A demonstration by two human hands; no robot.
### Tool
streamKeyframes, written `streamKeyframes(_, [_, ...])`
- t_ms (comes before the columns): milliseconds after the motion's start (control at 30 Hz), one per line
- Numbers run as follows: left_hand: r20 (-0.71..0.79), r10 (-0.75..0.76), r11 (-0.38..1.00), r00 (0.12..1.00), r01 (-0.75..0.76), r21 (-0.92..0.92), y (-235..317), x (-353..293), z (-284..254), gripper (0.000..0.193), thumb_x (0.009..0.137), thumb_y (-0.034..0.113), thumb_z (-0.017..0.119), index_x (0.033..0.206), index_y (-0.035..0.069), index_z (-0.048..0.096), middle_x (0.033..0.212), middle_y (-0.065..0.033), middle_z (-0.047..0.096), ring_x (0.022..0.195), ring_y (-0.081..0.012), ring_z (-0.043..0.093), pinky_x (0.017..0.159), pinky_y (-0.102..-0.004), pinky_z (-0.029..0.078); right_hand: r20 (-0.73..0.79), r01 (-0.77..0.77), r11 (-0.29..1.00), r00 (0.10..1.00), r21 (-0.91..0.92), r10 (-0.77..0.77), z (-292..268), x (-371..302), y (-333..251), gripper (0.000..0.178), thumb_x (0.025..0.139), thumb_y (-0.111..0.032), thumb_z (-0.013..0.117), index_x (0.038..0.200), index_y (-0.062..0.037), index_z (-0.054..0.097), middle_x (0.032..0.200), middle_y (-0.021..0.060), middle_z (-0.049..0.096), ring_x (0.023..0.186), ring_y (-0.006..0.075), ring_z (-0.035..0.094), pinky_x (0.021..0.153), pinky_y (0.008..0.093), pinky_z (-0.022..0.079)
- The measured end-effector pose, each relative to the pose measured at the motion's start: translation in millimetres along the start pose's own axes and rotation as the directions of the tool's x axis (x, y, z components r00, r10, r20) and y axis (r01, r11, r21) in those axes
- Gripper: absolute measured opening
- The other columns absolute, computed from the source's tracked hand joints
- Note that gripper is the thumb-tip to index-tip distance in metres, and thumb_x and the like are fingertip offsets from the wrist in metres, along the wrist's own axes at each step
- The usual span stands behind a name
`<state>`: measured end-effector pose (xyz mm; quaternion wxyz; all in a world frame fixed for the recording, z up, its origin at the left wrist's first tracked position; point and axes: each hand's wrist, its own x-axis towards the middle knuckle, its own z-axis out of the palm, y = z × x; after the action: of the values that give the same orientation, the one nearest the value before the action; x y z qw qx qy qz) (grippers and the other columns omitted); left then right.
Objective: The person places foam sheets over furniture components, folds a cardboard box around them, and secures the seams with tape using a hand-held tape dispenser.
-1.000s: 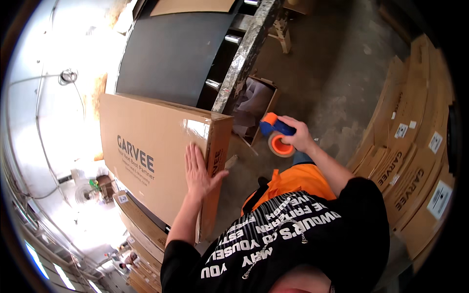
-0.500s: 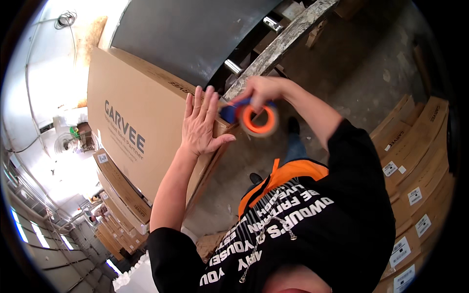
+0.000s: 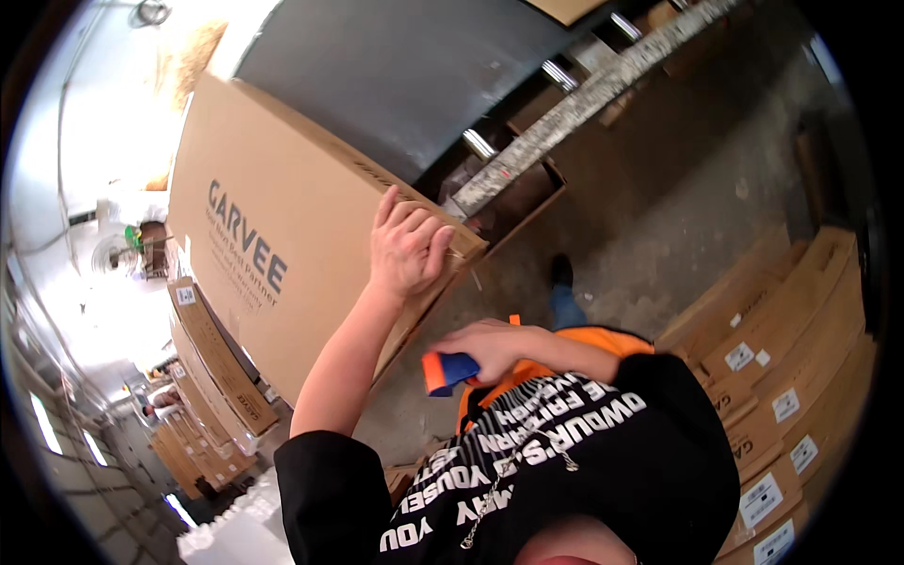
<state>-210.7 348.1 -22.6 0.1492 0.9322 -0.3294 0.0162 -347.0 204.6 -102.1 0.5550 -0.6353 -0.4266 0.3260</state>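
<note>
Gripping big tan printed carton (image 3: 282, 226) edge, left hand (image 3: 407, 247); right hand (image 3: 490, 344) fingers clasp orange-blue tape dispenser (image 3: 444, 371), seemingly.

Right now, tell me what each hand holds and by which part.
The right hand grips the blue-and-orange tape dispenser by its handle end. The left hand grips the top corner edge of the big carton.

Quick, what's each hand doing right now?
Left hand: fingers curled over the big cardboard box's top corner.
Right hand: closed on a blue-orange tape dispenser.
</note>
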Motion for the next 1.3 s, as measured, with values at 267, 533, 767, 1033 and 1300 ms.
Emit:
streamKeyframes(267, [-0.435, -0.073, 0.994, 0.897, 0.102, 0.045, -2.9, -15.5, 5.8, 0.030, 0.089, 0.030, 0.063, 0.107, 0.006, 0.061, 0.126, -0.0117, 0.059, 0.121, -0.0307, 0.052, 0.113, -0.0504, 0.029, -0.687, 0.369, 0.660, 0.654, 0.655, 0.316, -11.7, -50.5, -35.5, 0.072, 0.064, -0.004, 0.059, 0.135, 0.0017, 0.045, 0.123, 0.0106, 0.058, 0.107, 0.0173, 0.059, 0.096, 0.0296, 0.046])
streamKeyframes(533, [-0.592, -0.429, 0.894, 0.682, 0.415, -0.170, -30.1, -185.2, -27.2, 0.052, 0.083, 0.022, 0.073, 0.128, 0.006, 0.054, 0.149, -0.0248, 0.035, 0.135, -0.0416, 0.036, 0.109, -0.0496, 0.034, -0.902, 0.459, 0.778, 0.260, 0.430, 0.345, -19.1, 79.7, -39.6, 0.053, 0.068, -0.009, 0.056, 0.120, -0.0014, 0.051, 0.110, 0.0085, 0.053, 0.105, 0.0210, 0.053, 0.096, 0.0334, 0.042])
streamKeyframes(767, [-0.386, -0.873, -0.162, -0.297, 0.925, -0.344, -38.6, -514.7, -61.7, 0.090, 0.084, 0.056, 0.068, 0.137, -0.010, 0.039, 0.140, -0.0276, 0.044, 0.130, -0.0393, 0.043, 0.107, -0.0450, 0.036, -0.948, 0.090, 0.953, 0.160, 0.290, 0.274, -7.7, 92.9, -25.2, 0.069, 0.063, -0.024, 0.060, 0.126, 0.0029, 0.049, 0.133, 0.0172, 0.036, 0.125, 0.0313, 0.035, 0.112, 0.0400, 0.026])
streamKeyframes(1033, [-0.016, -0.932, -0.149, -0.362, 0.424, -0.893, -4.9, -486.4, -28.9, 0.050, 0.089, 0.043, 0.070, 0.094, -0.005, 0.060, 0.094, -0.0152, 0.066, 0.083, -0.0209, 0.064, 0.073, -0.0335, 0.054, -0.926, 0.209, 0.915, 0.236, 0.345, 0.295, -70.1, 100.7, -11.6, 0.067, 0.059, -0.021, 0.058, 0.120, 0.0049, 0.047, 0.121, 0.0125, 0.040, 0.116, 0.0263, 0.039, 0.109, 0.0369, 0.028])
streamKeyframes(1300, [0.310, -0.950, -0.290, -0.034, 0.458, -0.840, 103.0, -184.8, 4.8, 0.090, 0.068, 0.049, 0.085, 0.118, -0.011, 0.040, 0.113, -0.0227, 0.059, 0.104, -0.0295, 0.060, 0.091, -0.0386, 0.048, -0.652, 0.239, 0.821, 0.731, 0.519, 0.200, -440.4, 266.3, 47.8, 0.031, 0.067, -0.017, 0.055, 0.089, 0.0022, 0.064, 0.088, 0.0107, 0.066, 0.080, 0.0232, 0.063, 0.081, 0.0336, 0.051])
